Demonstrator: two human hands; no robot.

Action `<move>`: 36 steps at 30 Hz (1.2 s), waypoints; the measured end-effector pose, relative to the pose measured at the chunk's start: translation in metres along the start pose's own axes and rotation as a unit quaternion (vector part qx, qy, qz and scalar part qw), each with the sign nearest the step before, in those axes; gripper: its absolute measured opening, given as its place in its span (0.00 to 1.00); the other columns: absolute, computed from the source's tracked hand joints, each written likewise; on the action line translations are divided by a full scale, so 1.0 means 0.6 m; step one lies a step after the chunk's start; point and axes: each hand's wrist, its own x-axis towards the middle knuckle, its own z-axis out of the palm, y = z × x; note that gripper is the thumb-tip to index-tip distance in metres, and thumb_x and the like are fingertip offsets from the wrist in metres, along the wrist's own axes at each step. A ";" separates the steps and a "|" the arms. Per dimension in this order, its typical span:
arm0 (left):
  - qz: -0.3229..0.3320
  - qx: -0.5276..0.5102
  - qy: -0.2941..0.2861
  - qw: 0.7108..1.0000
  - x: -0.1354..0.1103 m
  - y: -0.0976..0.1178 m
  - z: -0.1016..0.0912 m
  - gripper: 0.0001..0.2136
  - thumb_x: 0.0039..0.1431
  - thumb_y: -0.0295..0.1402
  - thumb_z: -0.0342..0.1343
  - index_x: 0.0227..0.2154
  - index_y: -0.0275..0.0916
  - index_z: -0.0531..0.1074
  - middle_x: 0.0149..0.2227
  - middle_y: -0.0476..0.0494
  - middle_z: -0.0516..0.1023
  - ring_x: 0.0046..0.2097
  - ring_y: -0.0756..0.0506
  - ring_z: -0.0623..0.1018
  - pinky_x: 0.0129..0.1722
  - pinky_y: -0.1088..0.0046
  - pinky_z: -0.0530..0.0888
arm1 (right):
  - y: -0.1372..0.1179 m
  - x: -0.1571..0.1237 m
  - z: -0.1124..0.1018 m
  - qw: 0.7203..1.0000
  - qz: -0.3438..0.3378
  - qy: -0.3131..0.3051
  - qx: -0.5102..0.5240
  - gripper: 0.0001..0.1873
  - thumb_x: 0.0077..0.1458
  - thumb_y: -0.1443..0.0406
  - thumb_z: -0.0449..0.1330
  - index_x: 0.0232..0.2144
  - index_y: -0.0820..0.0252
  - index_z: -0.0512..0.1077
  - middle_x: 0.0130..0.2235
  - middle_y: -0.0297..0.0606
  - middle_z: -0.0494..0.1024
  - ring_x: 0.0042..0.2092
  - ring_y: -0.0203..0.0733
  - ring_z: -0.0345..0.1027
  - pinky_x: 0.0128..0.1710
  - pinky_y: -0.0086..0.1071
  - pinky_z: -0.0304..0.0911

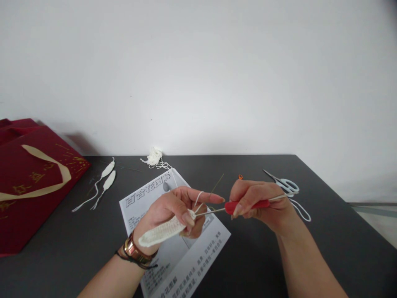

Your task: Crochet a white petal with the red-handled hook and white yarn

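My left hand [182, 211] pinches a white crocheted petal [163, 231] near its tip, between thumb and fingers. A strand of white yarn loops over its raised index finger. In my right hand [257, 203] is a crochet hook [247, 206] with a red handle, held closed in the fingers. The hook's metal shaft reaches left to the petal's end by my left thumb; whether its tip sits inside a stitch I cannot make out. A thin green wire-like strand [217, 183] rises behind the left index finger.
Under my hands a printed pattern sheet [149, 203] lies on the dark table [248, 265]. Two finished white petals [108, 181] and a dark red gift bag [40, 165] are left. White yarn [154, 156] sits by the wall. Scissors [287, 185] and an orange stitch marker [240, 176] lie right.
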 end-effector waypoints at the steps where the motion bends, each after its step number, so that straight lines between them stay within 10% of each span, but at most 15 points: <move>1: -0.002 -0.002 -0.002 1.000 0.000 0.001 0.000 0.28 0.32 0.19 0.52 0.44 0.28 0.75 0.14 0.49 0.67 0.15 0.53 0.61 0.15 0.77 0.54 | 0.000 -0.001 0.000 1.000 0.001 -0.001 -0.002 0.06 0.49 0.71 0.64 0.29 0.57 0.80 0.31 0.40 0.76 0.31 0.39 0.71 0.29 0.29 0.70; 30: 0.041 0.055 0.076 0.995 -0.013 -0.007 0.015 0.25 0.33 0.18 0.55 0.42 0.27 0.76 0.16 0.49 0.69 0.17 0.54 0.65 0.16 0.78 0.55 | 0.025 0.000 0.005 0.993 0.002 0.076 0.095 0.07 0.49 0.63 0.64 0.30 0.61 0.79 0.24 0.41 0.79 0.25 0.38 0.71 0.24 0.30 0.69; 36: 0.084 0.255 0.172 0.948 -0.019 0.002 0.001 0.14 0.43 0.25 0.64 0.37 0.38 0.79 0.25 0.45 0.75 0.23 0.52 0.70 0.21 0.77 0.60 | 0.037 0.015 0.009 0.959 0.099 0.160 0.210 0.09 0.49 0.62 0.65 0.26 0.65 0.77 0.19 0.36 0.76 0.17 0.32 0.67 0.17 0.23 0.67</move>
